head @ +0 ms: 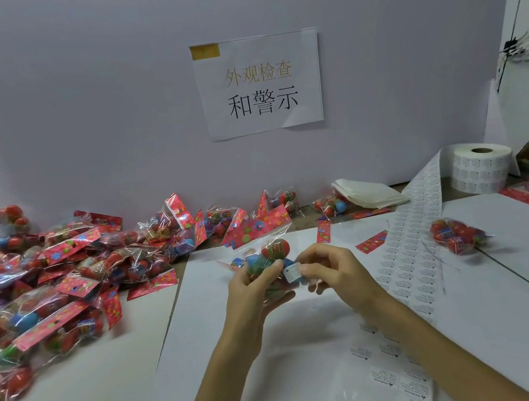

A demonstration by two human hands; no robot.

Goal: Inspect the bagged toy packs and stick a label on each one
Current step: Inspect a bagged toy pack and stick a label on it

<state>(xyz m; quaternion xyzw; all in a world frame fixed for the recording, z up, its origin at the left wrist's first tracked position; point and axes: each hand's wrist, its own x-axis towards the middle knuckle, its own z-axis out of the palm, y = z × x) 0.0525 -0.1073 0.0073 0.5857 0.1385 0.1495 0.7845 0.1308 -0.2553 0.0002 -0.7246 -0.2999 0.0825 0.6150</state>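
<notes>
Clear, crinkled plastic sits at the centre of my view: one toy pack (266,252), held up off the white-papered counter (526,263) and close in front of me. Its red flowered header card (257,227) tilts away toward the wall, and red and blue rounded toys bulge inside the bag.

The left hand (253,288) cradles the pack from the left and below, its grip curled round the bag. The right hand (333,269) has its grip pinched on a small white label (291,273), thumb on top, at the pack's right side. The label appears to lie against the plastic, though I cannot tell whether it has stuck.

I judge this to be the labelling step for this pack. The next move calls for pressing the label flat on soft, slippery film over a rounded toy, with the left hand bracing behind it so that it does not wrinkle.

A strip of labels (412,246) runs down the counter from a roll (479,166) at the back right. A heap of packs (42,270) lies at the left, and a single pack (456,236) lies just right of the strip
</notes>
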